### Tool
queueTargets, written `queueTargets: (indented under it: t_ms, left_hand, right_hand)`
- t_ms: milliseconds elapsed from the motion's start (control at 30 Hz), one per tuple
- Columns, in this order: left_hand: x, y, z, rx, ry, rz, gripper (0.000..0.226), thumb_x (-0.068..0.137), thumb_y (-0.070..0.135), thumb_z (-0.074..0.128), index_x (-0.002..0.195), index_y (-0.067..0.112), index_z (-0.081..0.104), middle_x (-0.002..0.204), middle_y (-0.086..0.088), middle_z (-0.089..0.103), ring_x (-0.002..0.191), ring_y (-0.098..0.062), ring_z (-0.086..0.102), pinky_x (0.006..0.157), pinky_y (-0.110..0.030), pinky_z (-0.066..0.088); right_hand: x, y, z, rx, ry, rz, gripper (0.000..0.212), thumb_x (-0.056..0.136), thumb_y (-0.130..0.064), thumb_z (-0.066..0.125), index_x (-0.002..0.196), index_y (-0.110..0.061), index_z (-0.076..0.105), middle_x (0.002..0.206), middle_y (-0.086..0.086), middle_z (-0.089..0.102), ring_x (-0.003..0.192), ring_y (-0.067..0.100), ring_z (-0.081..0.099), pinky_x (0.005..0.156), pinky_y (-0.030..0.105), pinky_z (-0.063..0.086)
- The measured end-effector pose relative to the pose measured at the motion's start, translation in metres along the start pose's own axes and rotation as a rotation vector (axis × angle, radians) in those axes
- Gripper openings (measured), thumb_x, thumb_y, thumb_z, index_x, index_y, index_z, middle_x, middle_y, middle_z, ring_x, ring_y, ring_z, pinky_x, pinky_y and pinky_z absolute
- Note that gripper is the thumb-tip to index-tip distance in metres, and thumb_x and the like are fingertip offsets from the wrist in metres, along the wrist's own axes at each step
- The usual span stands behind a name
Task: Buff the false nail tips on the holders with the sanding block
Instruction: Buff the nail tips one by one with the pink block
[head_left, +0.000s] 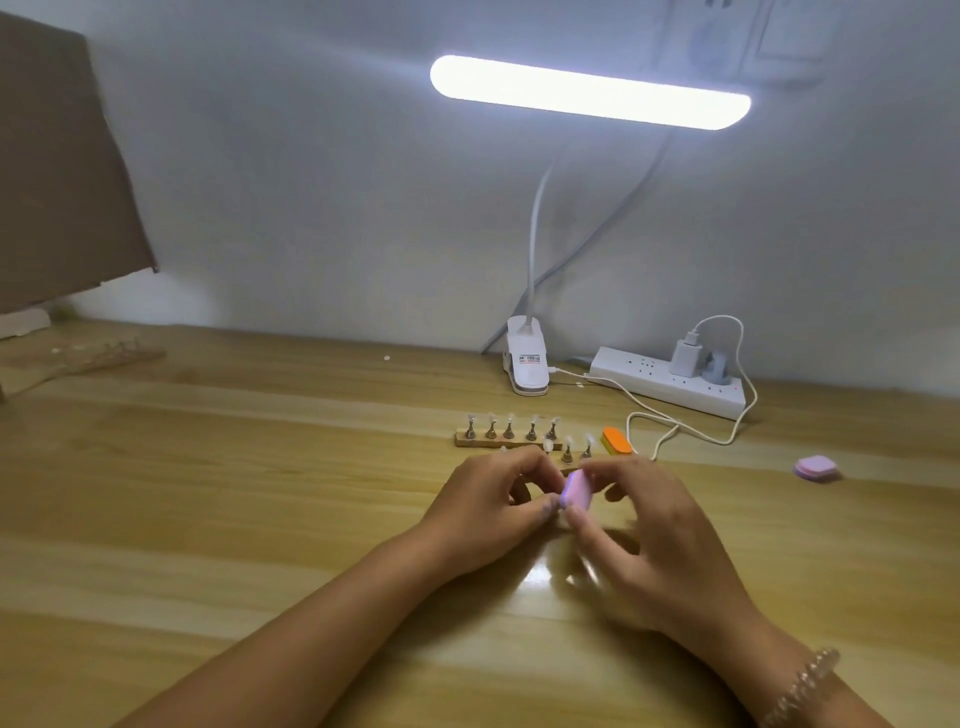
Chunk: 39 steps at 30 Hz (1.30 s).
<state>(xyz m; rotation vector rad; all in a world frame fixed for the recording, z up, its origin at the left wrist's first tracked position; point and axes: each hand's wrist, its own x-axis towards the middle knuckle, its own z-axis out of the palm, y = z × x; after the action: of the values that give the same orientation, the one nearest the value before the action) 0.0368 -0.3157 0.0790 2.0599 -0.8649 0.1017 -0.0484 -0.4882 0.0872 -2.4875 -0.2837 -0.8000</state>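
Pink rounded sanding block (576, 491), right hand (660, 540) pinching.

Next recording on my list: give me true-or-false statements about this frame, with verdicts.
1. The right hand holds the pink sanding block. True.
2. The desk light is off. False: the lamp is lit.
3. An orange block lies on the table, held by no hand. True.
4. The back strip carries three stands. False: five holders stand on the far rack.
5. No plug is in use. False: a white charger sits in the power strip.
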Motion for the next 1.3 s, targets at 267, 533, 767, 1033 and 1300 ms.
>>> queueTargets:
  t_ms: [267, 533, 767, 1033, 1300]
  left_hand:
    - [0.003, 0.004, -0.004, 0.028, 0.43, 0.041, 0.015, 0.085, 0.011, 0.075, 0.084, 0.025, 0.07, 0.093, 0.01, 0.067, 0.093, -0.013, 0.061, 0.08, -0.032, 0.05]
    - [0.01, -0.004, -0.006, -0.066, 0.386, -0.19, 0.008, 0.087, 0.016, 0.074, 0.087, 0.024, 0.071, 0.09, 0.013, 0.072, 0.1, -0.014, 0.063, 0.093, -0.042, 0.049]
    - [0.013, -0.002, -0.005, 0.114, 0.26, -0.296, 0.021, 0.084, 0.032, 0.072, 0.071, 0.043, 0.06, 0.09, 0.021, 0.067, 0.103, -0.012, 0.06, 0.095, -0.04, 0.048]
    - [0.012, -0.003, -0.006, 0.143, 0.239, -0.319, 0.014, 0.082, 0.035, 0.074, 0.088, 0.036, 0.062, 0.089, 0.017, 0.063, 0.097, -0.015, 0.06, 0.088, -0.033, 0.048]
    - [0.006, -0.007, -0.01, 0.234, 0.29, -0.349, 0.018, 0.085, 0.035, 0.07, 0.074, 0.036, 0.056, 0.1, 0.016, 0.065, 0.099, -0.011, 0.061, 0.09, -0.032, 0.046]
  right_hand:
    - [0.003, 0.011, -0.005, 0.036, 0.109, 0.189, 0.018, 0.083, -0.031, 0.072, 0.095, -0.028, 0.059, 0.091, -0.017, 0.063, 0.088, 0.011, 0.056, 0.083, 0.042, 0.047]
    - [0.004, 0.006, -0.001, 0.006, 0.003, 0.204, 0.024, 0.082, -0.042, 0.071, 0.098, -0.03, 0.059, 0.093, -0.018, 0.063, 0.093, 0.011, 0.057, 0.088, 0.044, 0.045]
    - [0.004, 0.003, 0.002, -0.055, -0.028, 0.175, 0.022, 0.081, -0.05, 0.067, 0.092, -0.034, 0.056, 0.091, -0.022, 0.062, 0.092, 0.006, 0.055, 0.086, 0.04, 0.043]
    - [0.001, 0.0, -0.001, -0.138, -0.084, 0.129, 0.024, 0.08, -0.049, 0.068, 0.094, -0.033, 0.057, 0.089, -0.023, 0.057, 0.092, 0.004, 0.053, 0.081, 0.033, 0.036]
    - [0.0, 0.001, -0.005, -0.1, -0.064, 0.15, 0.023, 0.08, -0.046, 0.071, 0.096, -0.035, 0.058, 0.09, -0.027, 0.057, 0.091, 0.003, 0.055, 0.082, 0.036, 0.039]
